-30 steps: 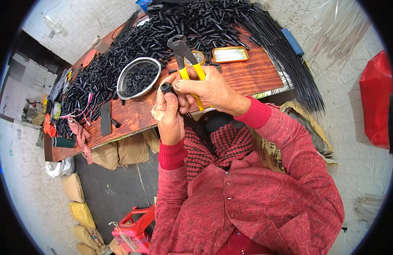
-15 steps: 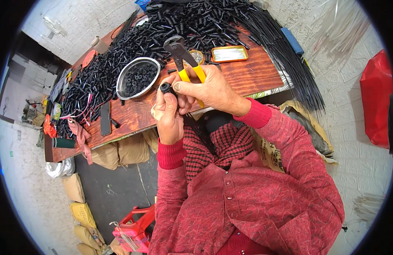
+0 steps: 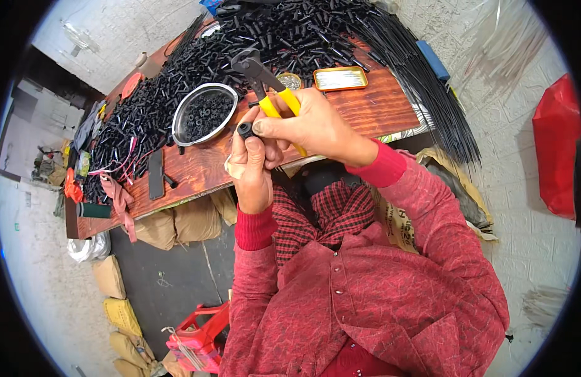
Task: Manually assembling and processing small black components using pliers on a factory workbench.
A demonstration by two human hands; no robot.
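My left hand (image 3: 253, 166) grips a short black tube piece (image 3: 245, 130), held upright with its open end showing. My right hand (image 3: 315, 125) holds yellow-handled pliers (image 3: 265, 81) whose dark jaws point up and away over the table; its thumb and forefinger also touch the top of the black tube piece. Both hands are together in front of the near edge of the wooden table (image 3: 366, 110). A round metal bowl (image 3: 204, 113) with small black rings stands just left of the hands.
A large heap of black tube pieces (image 3: 240, 50) covers the back of the table. Long black rods (image 3: 429, 94) fan off its right side. A flat orange tin (image 3: 340, 78), a red bag (image 3: 558, 144), tan sacks (image 3: 177, 220) and a red stool (image 3: 199, 336) lie around.
The pliers have tilted slightly, jaws shifting a little left and up. Both hands stay together on the black piece, almost unmoved.
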